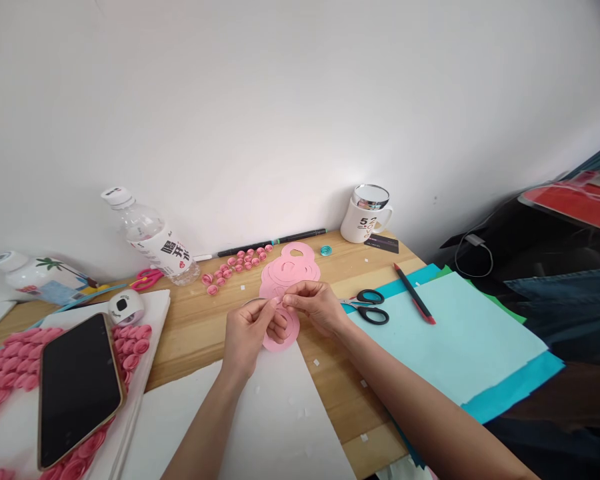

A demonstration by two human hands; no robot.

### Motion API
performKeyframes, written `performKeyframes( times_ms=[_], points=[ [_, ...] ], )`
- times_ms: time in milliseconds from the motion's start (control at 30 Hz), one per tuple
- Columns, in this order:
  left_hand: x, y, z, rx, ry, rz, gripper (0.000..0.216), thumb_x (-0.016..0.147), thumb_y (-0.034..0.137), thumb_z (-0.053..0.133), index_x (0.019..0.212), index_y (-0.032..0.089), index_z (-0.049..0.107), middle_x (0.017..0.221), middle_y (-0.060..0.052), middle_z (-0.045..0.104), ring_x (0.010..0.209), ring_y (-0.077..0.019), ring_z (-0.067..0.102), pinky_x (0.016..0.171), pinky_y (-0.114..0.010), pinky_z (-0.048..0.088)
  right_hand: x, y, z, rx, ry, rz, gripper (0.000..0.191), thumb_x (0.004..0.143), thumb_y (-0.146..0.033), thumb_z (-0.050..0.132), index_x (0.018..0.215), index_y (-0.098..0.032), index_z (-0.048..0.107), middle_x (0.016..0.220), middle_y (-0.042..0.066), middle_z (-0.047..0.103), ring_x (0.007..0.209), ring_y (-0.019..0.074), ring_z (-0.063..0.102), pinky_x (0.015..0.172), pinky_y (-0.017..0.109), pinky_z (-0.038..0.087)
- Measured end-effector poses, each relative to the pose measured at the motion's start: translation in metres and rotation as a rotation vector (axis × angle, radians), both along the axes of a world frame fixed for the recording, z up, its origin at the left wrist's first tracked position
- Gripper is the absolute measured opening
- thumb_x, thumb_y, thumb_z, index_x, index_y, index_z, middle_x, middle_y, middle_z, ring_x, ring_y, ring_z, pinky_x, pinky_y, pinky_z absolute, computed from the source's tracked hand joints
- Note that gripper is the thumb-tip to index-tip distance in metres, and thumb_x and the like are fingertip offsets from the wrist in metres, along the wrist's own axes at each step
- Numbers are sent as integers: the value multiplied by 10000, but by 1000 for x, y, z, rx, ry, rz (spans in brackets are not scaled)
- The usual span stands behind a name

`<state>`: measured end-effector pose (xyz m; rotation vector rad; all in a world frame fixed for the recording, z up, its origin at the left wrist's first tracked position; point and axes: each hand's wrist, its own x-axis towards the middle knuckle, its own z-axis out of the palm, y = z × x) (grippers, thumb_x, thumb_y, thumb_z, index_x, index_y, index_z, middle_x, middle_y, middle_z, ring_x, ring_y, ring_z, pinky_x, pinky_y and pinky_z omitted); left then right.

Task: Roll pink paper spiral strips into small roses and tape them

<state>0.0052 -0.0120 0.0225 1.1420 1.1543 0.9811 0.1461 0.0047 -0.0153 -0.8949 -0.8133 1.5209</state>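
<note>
My left hand and my right hand meet fingertip to fingertip over the desk, both pinched on a small pink paper piece. Most of that piece is hidden by the fingers. Beneath and behind them lie pink paper spirals, overlapping in a loose pile, and one pink paper ring shows below my fingers. Left of the pile sit several small rolled pink paper roses. A single teal paper roll lies to the right of the pile. Black-handled scissors rest beside my right wrist.
White paper lies under my forearms. At left, a phone lies on pink roses, near a water bottle. At right are blue paper sheets, a pen and a mug.
</note>
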Motion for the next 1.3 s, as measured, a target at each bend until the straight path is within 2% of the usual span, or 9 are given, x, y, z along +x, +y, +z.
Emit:
performKeyframes(
  times_ms=[267,433,700,867,1067,1300],
  points=[
    [0,1,4,-6,11,58,279,720,376,602,601,129,650,538,-42,640,405,-99,519,421,-206,446,0,1,0,-14,8,43,194,588,-280,747,744,-170,709,700,24,690,653,117,605,686,264,471],
    [0,0,4,23,30,22,295,740,378,579,605,128,658,556,-50,655,445,-115,559,448,-209,455,2,1,0,-24,7,16,232,559,-272,765,754,-168,691,687,20,688,620,111,611,658,261,473],
    [0,0,0,21,25,-11,288,761,375,561,648,129,661,602,-56,670,479,-132,590,473,-228,464,2,0,1,-1,-44,13,197,547,-272,774,654,-155,656,618,-1,651,551,85,556,578,233,442],
    [-1,0,0,18,33,-8,306,761,392,557,649,127,660,589,-57,663,473,-133,584,470,-229,461,2,0,2,-2,-6,-7,173,550,-279,773,622,-163,666,593,-10,644,552,88,554,606,248,446],
    [-1,0,1,-7,18,33,243,736,334,592,614,133,656,555,-37,651,428,-106,536,458,-218,445,1,0,4,-41,26,33,186,572,-268,757,715,-165,700,707,21,684,658,111,600,687,265,458],
    [0,0,3,-2,29,6,264,757,333,565,606,135,653,529,-29,636,431,-105,535,461,-217,432,3,0,3,-34,43,18,182,565,-228,762,712,-164,675,641,-1,667,571,89,587,619,240,463]
  ],
)
